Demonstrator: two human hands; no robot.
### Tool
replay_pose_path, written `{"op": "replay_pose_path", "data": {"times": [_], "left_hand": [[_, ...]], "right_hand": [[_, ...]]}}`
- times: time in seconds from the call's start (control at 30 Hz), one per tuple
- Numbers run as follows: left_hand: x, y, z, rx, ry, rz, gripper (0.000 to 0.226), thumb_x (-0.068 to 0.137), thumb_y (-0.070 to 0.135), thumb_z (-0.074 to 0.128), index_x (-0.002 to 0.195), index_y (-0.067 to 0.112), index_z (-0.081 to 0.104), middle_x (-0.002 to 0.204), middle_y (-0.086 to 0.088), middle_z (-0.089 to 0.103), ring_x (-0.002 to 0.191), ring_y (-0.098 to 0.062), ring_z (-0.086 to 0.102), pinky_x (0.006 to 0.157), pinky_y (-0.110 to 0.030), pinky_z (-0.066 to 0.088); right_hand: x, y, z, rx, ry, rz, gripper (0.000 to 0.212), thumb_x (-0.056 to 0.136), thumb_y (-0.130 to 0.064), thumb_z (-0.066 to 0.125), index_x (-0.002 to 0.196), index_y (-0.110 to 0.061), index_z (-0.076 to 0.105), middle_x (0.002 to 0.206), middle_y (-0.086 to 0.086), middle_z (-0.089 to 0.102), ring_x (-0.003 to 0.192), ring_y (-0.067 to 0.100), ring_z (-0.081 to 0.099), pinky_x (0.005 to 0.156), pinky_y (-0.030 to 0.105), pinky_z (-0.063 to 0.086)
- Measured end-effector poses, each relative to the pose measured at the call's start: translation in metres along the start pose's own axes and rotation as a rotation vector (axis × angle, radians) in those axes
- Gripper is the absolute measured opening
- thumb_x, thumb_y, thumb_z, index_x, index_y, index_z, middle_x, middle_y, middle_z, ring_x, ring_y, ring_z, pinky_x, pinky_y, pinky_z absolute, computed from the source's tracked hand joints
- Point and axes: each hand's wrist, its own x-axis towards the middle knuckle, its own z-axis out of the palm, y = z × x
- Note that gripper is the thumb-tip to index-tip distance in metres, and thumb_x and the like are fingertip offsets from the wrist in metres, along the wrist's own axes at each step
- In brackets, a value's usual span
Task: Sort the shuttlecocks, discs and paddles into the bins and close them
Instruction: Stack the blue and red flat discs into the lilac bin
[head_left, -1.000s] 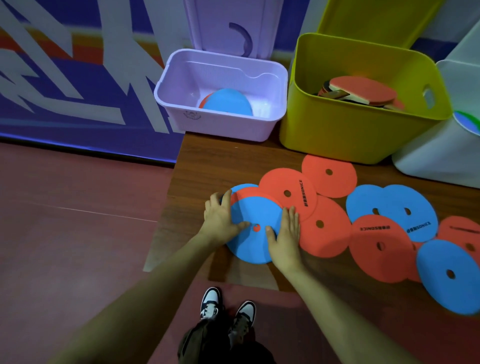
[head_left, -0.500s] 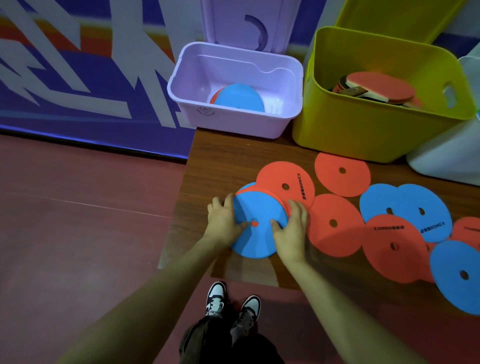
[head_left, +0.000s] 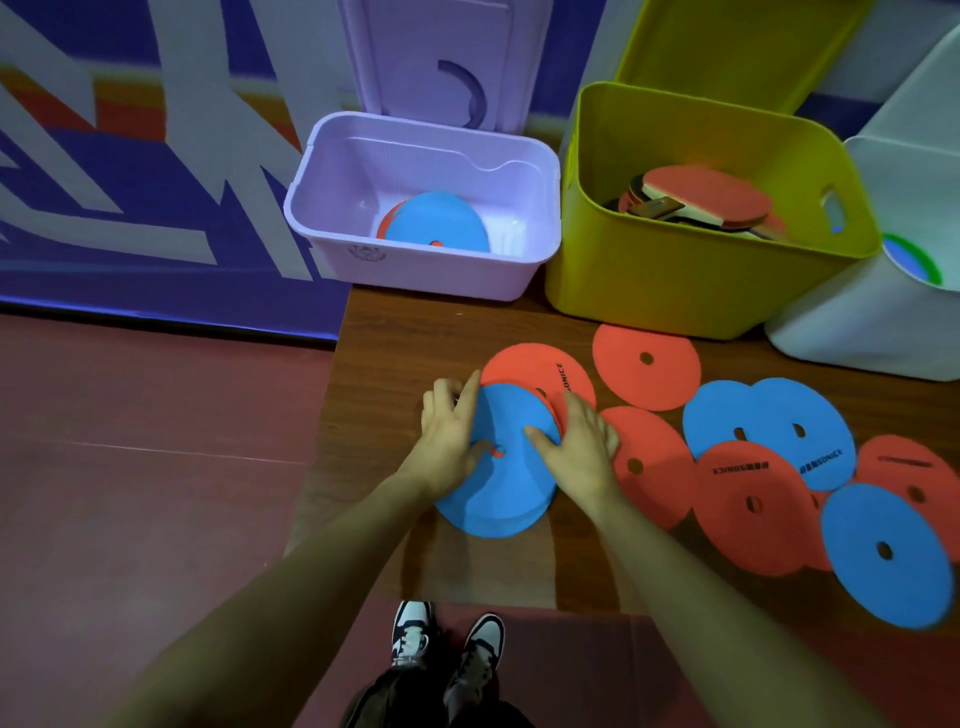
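A stack of flat discs with a blue disc (head_left: 498, 488) on top lies near the wooden table's (head_left: 389, 353) left front. My left hand (head_left: 449, 436) grips the stack's left edge, fingers curled beside it and thumb on top near the centre hole. My right hand (head_left: 579, 449) rests on the right edge with fairly straight fingers, reaching onto a lettered red disc (head_left: 530, 364). Several more red and blue discs (head_left: 753, 509) lie scattered to the right. The purple bin (head_left: 421, 273) holds a blue disc (head_left: 439, 223). The yellow bin (head_left: 675, 283) holds paddles (head_left: 706, 197).
Both bins stand open at the table's back, the purple lid (head_left: 431, 57) and yellow lid (head_left: 727, 41) upright behind them. A white bin (head_left: 872, 322) stands at the far right. The table's left edge borders red floor; my shoes (head_left: 447, 639) show below the front edge.
The blue top disc has slid over the red one beneath it, and my two hands have drawn closer together on the stack. The view has shifted slightly.
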Motion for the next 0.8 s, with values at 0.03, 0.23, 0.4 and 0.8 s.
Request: {"op": "replay_pose_path", "data": {"times": [0.03,0.23,0.4,0.8], "left_hand": [[0.004,0.001,-0.001,-0.003,0.005,0.031,0.085,0.082,0.013,0.069,0.148,0.007,0.016,0.119,-0.017,0.031,0.103,-0.025,0.031,0.098,-0.036,0.033],[0.038,0.009,0.001,0.025,0.003,0.091,0.073,0.087,0.010,0.061,0.147,0.011,0.020,0.117,-0.013,0.032,0.102,-0.022,0.031,0.099,-0.035,0.033],[0.048,0.002,0.006,0.122,-0.068,0.043,0.065,0.091,0.027,0.057,0.146,0.012,0.025,0.132,-0.015,0.032,0.116,-0.029,0.032,0.102,-0.042,0.032],[0.033,0.002,0.009,-0.024,0.008,-0.134,0.066,0.090,0.033,0.059,0.145,0.018,0.027,0.125,-0.008,0.033,0.115,-0.023,0.033,0.101,-0.034,0.030]], "right_hand": [[0.003,0.000,-0.001,0.005,0.026,-0.016,0.074,0.084,-0.043,0.062,0.144,-0.016,0.029,0.148,0.005,0.034,0.138,0.024,0.026,0.110,0.038,0.013],[0.027,0.011,-0.019,-0.019,0.004,-0.007,0.066,0.083,-0.048,0.062,0.140,-0.024,0.039,0.156,0.003,0.017,0.144,0.020,0.008,0.112,0.036,0.004],[0.033,0.015,-0.016,-0.013,-0.034,-0.077,0.042,0.081,-0.035,0.068,0.118,-0.019,0.058,0.154,0.000,0.022,0.143,0.019,0.009,0.109,0.033,0.002],[0.010,0.001,-0.003,0.223,0.030,-0.019,0.045,0.086,-0.011,0.062,0.128,-0.010,0.047,0.128,0.007,0.054,0.122,0.026,0.046,0.096,0.031,0.024]]}}
